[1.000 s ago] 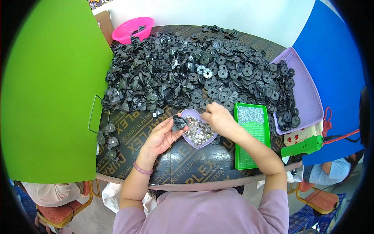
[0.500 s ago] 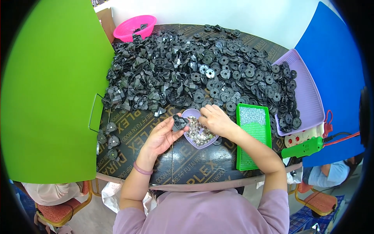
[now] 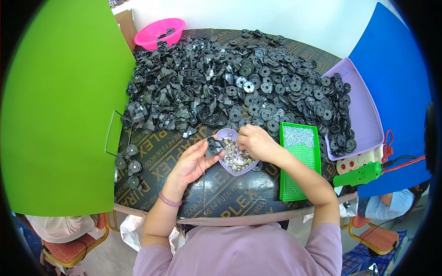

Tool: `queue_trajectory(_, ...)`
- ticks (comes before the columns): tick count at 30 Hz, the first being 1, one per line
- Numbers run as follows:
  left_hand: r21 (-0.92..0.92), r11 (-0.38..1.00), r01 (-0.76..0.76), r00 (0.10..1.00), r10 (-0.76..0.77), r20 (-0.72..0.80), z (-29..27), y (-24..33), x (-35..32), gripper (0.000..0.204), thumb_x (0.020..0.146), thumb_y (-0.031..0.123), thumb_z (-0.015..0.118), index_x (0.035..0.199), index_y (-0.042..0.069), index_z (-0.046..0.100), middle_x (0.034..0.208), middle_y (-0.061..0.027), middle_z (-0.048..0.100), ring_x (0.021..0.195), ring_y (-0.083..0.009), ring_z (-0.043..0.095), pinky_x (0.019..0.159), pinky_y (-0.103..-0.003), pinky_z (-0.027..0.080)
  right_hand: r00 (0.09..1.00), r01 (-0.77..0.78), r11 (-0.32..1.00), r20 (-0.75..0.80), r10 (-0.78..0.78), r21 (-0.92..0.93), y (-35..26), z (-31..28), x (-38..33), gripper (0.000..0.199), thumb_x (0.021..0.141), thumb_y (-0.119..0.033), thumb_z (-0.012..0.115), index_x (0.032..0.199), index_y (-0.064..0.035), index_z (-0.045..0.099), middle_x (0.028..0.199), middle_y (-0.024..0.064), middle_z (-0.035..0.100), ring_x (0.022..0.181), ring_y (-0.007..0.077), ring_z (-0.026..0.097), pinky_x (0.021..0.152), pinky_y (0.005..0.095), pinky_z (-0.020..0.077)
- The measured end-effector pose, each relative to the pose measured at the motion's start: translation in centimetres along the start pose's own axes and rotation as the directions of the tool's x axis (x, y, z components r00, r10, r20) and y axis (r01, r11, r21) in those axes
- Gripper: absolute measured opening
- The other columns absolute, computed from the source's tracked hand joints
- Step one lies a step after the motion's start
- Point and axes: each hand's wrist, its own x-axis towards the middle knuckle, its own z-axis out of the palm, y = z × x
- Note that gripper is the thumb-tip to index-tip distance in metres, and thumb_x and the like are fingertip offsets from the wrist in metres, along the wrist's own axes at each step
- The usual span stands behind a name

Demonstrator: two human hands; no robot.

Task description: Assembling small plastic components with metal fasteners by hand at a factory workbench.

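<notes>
Between the thumb and fingers of my left hand [image 3: 193, 158] is a black plastic housing [image 3: 215, 146], held at the left edge of a purple heart-shaped bowl [image 3: 235, 173]. Small shiny metal pieces [image 3: 239, 162] fill much of that bowl. Over its upper right side, my right hand [image 3: 254, 139] has its fingers bent and drawn together; whatever is in them, if anything, is hidden. A large heap of angular black housings [image 3: 175, 83] lies beyond my hands, and black discs with a centre hole [image 3: 294, 85] are piled to its right.
A green tray [image 3: 299, 184] with small silvery pieces stands under my right forearm. Right of it are a green corded power tool [image 3: 358, 175] and a purple basket [image 3: 370, 110]. Several assembled round parts [image 3: 134, 166] lie at left. A pink basket [image 3: 152, 37] sits at the back.
My left hand has shifted very slightly to the right with the black housing, which has turned a little. My right hand has moved slightly, still above the bowl.
</notes>
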Motion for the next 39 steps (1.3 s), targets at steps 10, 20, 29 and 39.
queue_trajectory(10,0.039,0.998,0.058,0.995,-0.061,0.078,0.8,-1.6,-0.1,0.036,0.095,0.014,0.045,0.127,-0.001,0.041,0.12,-0.0151,0.052,0.11,-0.0286,0.055,0.095,-0.038,0.048,0.974,-0.227,0.813,0.116,0.196,0.536,-4.7,-3.8,2.5,0.009,0.076,-0.005,0.066,0.08,-0.003,0.058,0.085,0.0095,0.052,0.088,0.0271,0.054,0.076,0.0354,0.0431)
queue_trajectory(20,0.073,0.994,0.079,0.994,-0.084,0.067,0.7,-1.6,-0.2,0.036,0.095,0.015,0.046,0.127,-0.002,0.041,0.118,-0.0154,0.053,0.109,-0.0313,0.056,0.093,-0.038,0.049,0.941,-0.339,0.785,0.187,0.283,0.519,-4.7,-3.4,2.9,0.015,0.074,-0.01,0.07,0.08,-0.0034,0.059,0.082,0.0097,0.054,0.084,0.0262,0.055,0.074,0.0352,0.0431)
queue_trajectory(29,-0.011,0.992,0.126,0.987,-0.124,0.099,1.0,-1.3,-0.3,0.037,0.095,0.018,0.046,0.126,-0.002,0.042,0.121,-0.018,0.05,0.109,-0.0364,0.055,0.091,-0.039,0.051,0.918,-0.298,0.188,0.227,0.325,0.936,-3.4,-4.0,2.0,0.03,0.088,-0.015,0.057,0.113,-0.0025,0.047,0.102,0.001,0.048,0.096,0.0101,0.045,0.088,0.026,0.0363)
queue_trajectory(39,-0.015,0.99,0.141,0.98,-0.138,0.142,0.8,-1.4,-0.3,0.038,0.096,0.022,0.043,0.129,0.003,0.041,0.119,-0.0172,0.053,0.101,-0.0301,0.061,0.082,-0.034,0.055,0.869,-0.251,0.538,-0.057,0.491,0.805,-3.9,-4.2,0.3,0.038,0.072,0.004,0.071,0.104,-0.0013,0.05,0.102,0.005,0.055,0.089,0.0099,0.054,0.074,0.0215,0.0465)
